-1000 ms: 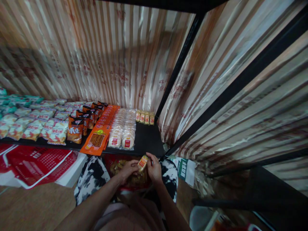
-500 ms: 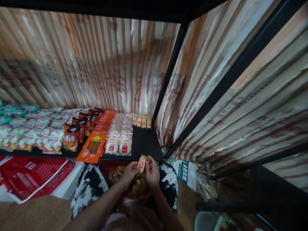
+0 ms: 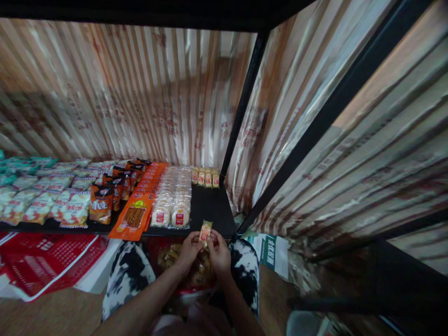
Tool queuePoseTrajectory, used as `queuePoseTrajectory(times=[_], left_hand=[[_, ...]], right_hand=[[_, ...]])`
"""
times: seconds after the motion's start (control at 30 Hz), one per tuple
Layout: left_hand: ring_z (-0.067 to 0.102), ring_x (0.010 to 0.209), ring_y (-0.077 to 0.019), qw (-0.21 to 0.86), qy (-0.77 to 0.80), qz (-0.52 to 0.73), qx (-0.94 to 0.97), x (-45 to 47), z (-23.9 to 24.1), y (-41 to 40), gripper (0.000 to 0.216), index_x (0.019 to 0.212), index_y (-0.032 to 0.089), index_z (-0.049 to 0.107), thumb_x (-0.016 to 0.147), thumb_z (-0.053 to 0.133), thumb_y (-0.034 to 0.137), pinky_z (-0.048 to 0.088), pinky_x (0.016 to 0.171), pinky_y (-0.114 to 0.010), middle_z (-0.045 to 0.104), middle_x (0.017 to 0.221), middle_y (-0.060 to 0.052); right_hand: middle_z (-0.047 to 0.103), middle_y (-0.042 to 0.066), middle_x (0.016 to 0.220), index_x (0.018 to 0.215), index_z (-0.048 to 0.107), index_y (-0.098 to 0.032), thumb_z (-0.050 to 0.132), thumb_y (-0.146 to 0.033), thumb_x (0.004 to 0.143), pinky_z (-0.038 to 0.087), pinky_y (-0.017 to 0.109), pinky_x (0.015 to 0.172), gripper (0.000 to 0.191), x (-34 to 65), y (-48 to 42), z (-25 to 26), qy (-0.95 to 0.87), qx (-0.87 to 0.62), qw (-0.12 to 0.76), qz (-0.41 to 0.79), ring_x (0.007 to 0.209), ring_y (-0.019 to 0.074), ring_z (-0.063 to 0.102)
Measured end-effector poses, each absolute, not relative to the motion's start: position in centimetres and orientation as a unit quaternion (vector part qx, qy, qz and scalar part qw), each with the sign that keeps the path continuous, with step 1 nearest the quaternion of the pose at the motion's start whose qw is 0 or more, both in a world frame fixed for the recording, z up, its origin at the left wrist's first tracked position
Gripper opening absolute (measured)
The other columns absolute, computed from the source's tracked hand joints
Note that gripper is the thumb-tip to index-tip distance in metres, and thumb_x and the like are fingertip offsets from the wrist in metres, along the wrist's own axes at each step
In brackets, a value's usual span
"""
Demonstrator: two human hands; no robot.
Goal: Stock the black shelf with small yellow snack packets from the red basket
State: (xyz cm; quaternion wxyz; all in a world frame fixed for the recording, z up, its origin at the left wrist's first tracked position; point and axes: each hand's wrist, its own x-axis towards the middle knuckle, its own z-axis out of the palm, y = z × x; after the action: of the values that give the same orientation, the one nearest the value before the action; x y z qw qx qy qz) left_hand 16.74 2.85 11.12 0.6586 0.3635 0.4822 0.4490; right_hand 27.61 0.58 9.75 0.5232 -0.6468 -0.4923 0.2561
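Observation:
A small yellow snack packet [image 3: 206, 230] with a red-and-white label is held upright between my two hands, just past the shelf's front edge. My left hand [image 3: 191, 248] pinches its left side, and the fingers of my right hand [image 3: 219, 254] close on its right side. Beneath my hands, a red basket [image 3: 154, 247] between my knees holds many similar yellowish packets [image 3: 171, 254]. At the back right of the black shelf [image 3: 210, 205] stands a short row of matching yellow packets [image 3: 205, 177].
Left along the shelf lie rows of round white cracker packs [image 3: 171, 200], orange snack-stick packs [image 3: 135, 210], orange-brown bags [image 3: 101, 203] and white bags [image 3: 75, 207]. A red perforated basket [image 3: 52, 261] sits lower left. Black metal posts [image 3: 241, 112] frame the right side.
Both hands have lifted the yellow packet slightly up and to the left, toward the shelf. It now stands straighter, and my right fingers have shifted lower on it.

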Motion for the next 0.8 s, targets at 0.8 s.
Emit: queuePoseTrajectory(times=[0.8], left_hand=[[0.053, 0.048, -0.0074, 0.571, 0.595, 0.370, 0.427, 18.0, 12.1, 5.9, 0.027, 0.100, 0.016, 0.060, 0.074, 0.051, 0.019, 0.041, 0.046, -0.017, 0.061, 0.067, 0.001]], right_hand=[[0.064, 0.008, 0.103, 0.113, 0.056, -0.017, 0.043, -0.033, 0.080, 0.048, 0.031, 0.078, 0.039, 28.1, 4.3, 11.1, -0.517, -0.676, 0.454, 0.262, 0.077, 0.0172, 0.059]])
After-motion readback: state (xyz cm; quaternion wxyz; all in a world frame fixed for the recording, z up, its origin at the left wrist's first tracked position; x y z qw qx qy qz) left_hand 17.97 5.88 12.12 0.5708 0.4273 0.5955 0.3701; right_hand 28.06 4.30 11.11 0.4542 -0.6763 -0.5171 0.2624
